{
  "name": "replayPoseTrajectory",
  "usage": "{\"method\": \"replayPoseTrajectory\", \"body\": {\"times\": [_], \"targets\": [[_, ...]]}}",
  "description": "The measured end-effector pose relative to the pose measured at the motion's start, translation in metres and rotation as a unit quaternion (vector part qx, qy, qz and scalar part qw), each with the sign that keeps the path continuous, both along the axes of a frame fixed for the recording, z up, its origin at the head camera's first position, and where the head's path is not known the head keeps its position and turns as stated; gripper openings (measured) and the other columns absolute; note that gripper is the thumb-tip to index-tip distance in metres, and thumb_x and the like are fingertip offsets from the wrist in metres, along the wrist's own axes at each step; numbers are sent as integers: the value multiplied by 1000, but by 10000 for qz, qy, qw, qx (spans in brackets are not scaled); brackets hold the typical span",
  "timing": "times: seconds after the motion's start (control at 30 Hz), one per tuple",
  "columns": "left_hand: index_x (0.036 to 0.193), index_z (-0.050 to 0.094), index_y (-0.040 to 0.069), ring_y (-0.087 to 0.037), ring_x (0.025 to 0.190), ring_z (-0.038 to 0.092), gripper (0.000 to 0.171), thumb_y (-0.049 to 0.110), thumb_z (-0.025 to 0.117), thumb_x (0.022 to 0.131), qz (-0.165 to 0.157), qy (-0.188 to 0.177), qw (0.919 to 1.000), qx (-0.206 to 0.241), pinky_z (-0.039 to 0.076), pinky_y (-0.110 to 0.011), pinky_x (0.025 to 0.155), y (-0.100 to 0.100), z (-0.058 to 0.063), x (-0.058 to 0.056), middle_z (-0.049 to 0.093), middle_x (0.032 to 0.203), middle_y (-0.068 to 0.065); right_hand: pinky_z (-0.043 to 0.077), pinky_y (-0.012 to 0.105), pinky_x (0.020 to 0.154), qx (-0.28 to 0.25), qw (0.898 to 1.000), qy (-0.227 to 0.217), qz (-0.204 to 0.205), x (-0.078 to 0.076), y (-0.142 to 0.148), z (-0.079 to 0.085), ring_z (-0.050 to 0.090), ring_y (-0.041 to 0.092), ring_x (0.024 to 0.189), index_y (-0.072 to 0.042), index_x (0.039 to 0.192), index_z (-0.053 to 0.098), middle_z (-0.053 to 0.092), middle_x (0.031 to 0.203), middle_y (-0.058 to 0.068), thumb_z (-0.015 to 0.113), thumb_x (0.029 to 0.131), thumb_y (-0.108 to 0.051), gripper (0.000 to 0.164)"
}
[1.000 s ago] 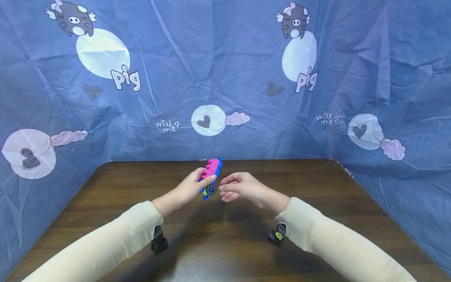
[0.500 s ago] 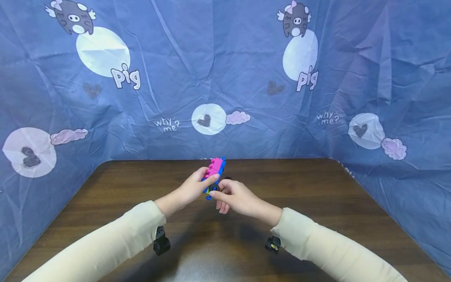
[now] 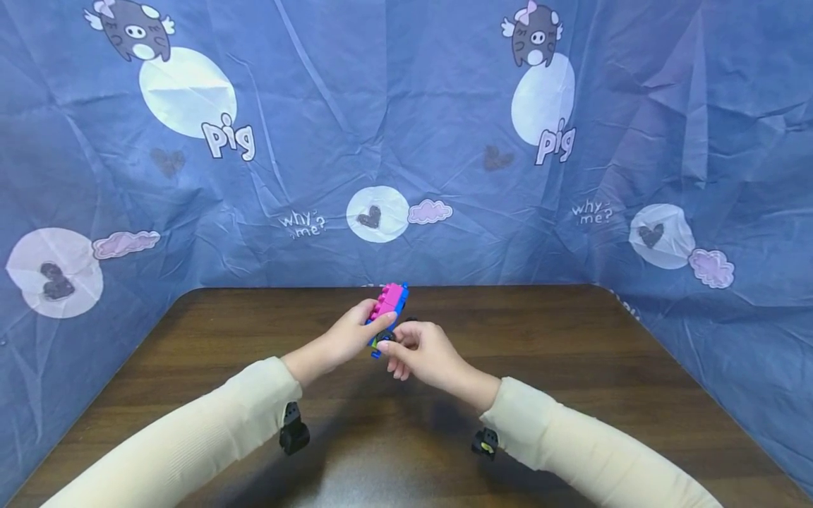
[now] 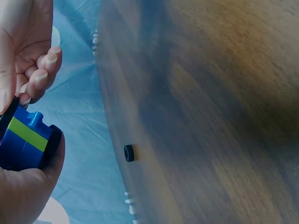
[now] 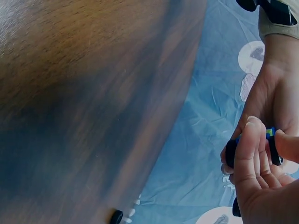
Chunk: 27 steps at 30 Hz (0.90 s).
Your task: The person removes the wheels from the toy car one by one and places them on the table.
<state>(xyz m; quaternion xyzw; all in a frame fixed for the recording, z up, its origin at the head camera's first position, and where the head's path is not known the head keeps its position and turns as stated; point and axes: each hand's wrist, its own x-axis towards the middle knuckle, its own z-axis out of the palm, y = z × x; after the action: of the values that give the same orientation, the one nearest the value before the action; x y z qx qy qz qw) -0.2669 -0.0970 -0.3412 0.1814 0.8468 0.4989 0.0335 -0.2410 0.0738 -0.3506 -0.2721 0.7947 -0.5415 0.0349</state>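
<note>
My left hand (image 3: 346, 333) holds a toy brick car (image 3: 389, 302) raised over the table, fingers and thumb around its sides. Pink studded bricks top its blue body, and a yellow-green stripe (image 4: 29, 134) crosses one end. My right hand (image 3: 432, 356) meets that end from the right. Its thumb and fingers pinch a black wheel (image 3: 384, 337) on the car's side, partly covered by the thumb. The left wrist view shows a second black wheel (image 4: 52, 143) on the opposite side, beside the left hand's fingers.
A loose black tyre (image 4: 129, 153) stands on the brown wooden table (image 3: 571, 395) near its far edge, mostly hidden behind my right hand in the head view. A blue printed cloth (image 3: 444, 254) hangs behind and on both sides.
My right hand has moved left onto the car's wheel, its thumb now over it. The left hand has shifted slightly right with the car. During the last half second, little has moved.
</note>
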Motion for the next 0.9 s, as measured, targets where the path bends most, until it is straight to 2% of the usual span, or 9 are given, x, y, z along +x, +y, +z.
{"method": "replayPoseTrajectory", "body": {"times": [0.07, 0.23, 0.37, 0.5, 0.6, 0.63, 0.73, 0.9], "targets": [[121, 49, -8, -22, 93, 56, 41, 28, 51, 101, 34, 47, 10000, -78, 49, -35, 87, 0, 0, 0, 61, 107, -19, 56, 47, 54, -107, 9999, -42, -32, -1, -1, -2, 60, 11, 49, 8, 81, 61, 67, 66, 22, 66, 91, -12, 23], [121, 50, -9, -22, 90, 55, 40, 26, 52, 101, 134, 152, 9996, -210, 48, -33, 83, 2, 1, -1, 61, 102, -17, 56, 37, 51, -240, 9997, -22, -87, -3, -2, -5, 63, 17, 50, 11, 84, 63, 67, 68, 25, 68, 90, -10, 23], [121, 50, -8, -23, 93, 55, 40, 27, 52, 101, 230, 175, 9993, -254, 48, -36, 86, 4, 1, -2, 62, 104, -16, 56, 35, 51, -259, 9995, 94, -151, -3, -2, -5, 62, 14, 50, 8, 83, 63, 67, 67, 23, 68, 90, -10, 20], [123, 49, -9, -21, 92, 55, 44, 29, 50, 102, 343, -19, 9991, -255, 48, -36, 84, 3, -1, -5, 60, 102, -15, 55, 30, 50, 50, 9963, 819, -270, -3, 0, -6, 62, 10, 51, 1, 77, 61, 68, 64, 14, 70, 89, -11, 19], [123, 49, -9, -20, 90, 54, 45, 30, 50, 102, 410, -139, 9988, -206, 48, -34, 82, 1, -4, -5, 60, 99, -14, 56, 30, 52, 175, 9937, 1084, -226, -3, 1, -5, 63, 13, 53, -1, 75, 58, 69, 65, 12, 70, 89, -11, 21], [123, 49, -9, -19, 89, 54, 44, 30, 50, 102, 424, -163, 9988, -187, 47, -33, 81, 1, -5, -4, 60, 98, -14, 56, 33, 53, 195, 9941, 1054, -170, -4, 1, -4, 64, 14, 54, -1, 75, 58, 69, 66, 12, 70, 89, -12, 21], [122, 50, -8, -19, 87, 54, 43, 29, 51, 101, 399, -88, 9989, -239, 48, -33, 80, 0, -5, -2, 61, 99, -14, 58, 38, 55, 114, 9982, 575, 85, -1, 3, 3, 67, 25, 56, 4, 80, 60, 70, 70, 20, 67, 91, -10, 19], [120, 51, -6, -18, 84, 55, 40, 29, 52, 101, 437, -60, 9987, -260, 48, -31, 78, -1, -6, -1, 60, 95, -13, 58, 46, 62, -86, 9994, 12, 329, -1, 8, 9, 68, 35, 63, 14, 96, 62, 69, 78, 27, 58, 96, -8, 23]]}}
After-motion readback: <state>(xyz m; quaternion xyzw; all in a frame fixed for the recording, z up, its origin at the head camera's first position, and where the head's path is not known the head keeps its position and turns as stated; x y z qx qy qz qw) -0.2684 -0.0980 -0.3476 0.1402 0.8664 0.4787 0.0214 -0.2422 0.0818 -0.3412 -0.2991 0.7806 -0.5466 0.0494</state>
